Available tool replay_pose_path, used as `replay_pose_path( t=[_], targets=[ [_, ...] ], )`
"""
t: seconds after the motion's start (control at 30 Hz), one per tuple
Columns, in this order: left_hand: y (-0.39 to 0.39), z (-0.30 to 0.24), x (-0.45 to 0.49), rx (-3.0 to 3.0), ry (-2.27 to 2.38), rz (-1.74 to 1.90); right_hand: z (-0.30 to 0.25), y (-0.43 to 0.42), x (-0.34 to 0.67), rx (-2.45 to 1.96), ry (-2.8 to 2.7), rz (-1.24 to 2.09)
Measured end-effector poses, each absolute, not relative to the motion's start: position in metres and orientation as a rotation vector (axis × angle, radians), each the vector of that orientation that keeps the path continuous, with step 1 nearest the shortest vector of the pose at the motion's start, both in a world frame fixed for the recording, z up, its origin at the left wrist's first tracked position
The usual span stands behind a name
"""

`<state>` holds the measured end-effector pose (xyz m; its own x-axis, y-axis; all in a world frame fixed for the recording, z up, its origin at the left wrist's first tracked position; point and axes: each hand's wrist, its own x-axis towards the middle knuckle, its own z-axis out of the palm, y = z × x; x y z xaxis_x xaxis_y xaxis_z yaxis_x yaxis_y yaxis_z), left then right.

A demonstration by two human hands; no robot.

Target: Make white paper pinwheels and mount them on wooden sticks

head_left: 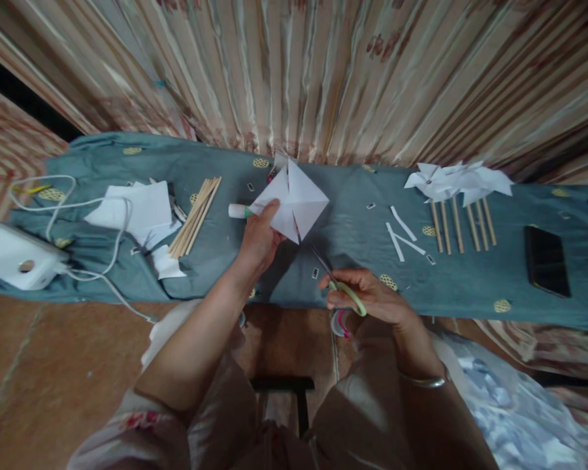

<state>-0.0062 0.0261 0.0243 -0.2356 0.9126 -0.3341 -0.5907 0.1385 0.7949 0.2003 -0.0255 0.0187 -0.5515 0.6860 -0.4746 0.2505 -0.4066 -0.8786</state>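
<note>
My left hand (263,235) pinches a white paper square (306,194) by its left side, thumb on top. The paper is turned like a diamond, with slits cut inward from its top and bottom corners. Just below and right of it, my right hand (360,294) grips scissors (345,294) with pale green handles. Their blades point up toward the bottom slit, apart from the paper. Partly behind my left hand lies a glue stick (238,211) with a white cap.
Wooden sticks (196,219) and paper sheets (137,209) lie left, near a white device (22,254) with a cable. Paper strips (399,235), paper pinwheels (458,181) on sticks and a black phone (547,261) lie right. A curtain (294,78) hangs behind the cloth-covered surface (343,196).
</note>
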Motion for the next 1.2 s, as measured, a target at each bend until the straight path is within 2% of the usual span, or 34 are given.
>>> replay_pose_path(
  t=[0.07,0.23,0.33,0.63,0.9,1.2],
  targets=[
    [0.025,0.023,-0.007,0.427,1.081,1.451,0.019,-0.023,0.207,-1.314,-1.46,1.943],
    [0.018,0.012,-0.003,0.578,1.041,1.309,0.014,-0.012,0.213,-1.396,-1.207,1.386],
    [0.012,0.004,0.001,0.664,1.013,1.207,0.011,-0.005,0.212,-1.374,-1.101,1.182],
    [0.007,-0.001,0.008,0.74,0.976,1.079,0.012,-0.003,0.193,-1.391,-1.051,1.256],
    [-0.003,0.01,0.016,0.536,0.708,1.112,0.007,0.005,0.171,-1.287,-0.812,1.135],
    [-0.005,-0.001,0.035,0.604,0.975,1.339,0.001,0.008,0.149,-1.254,-0.834,1.157]
  ],
)
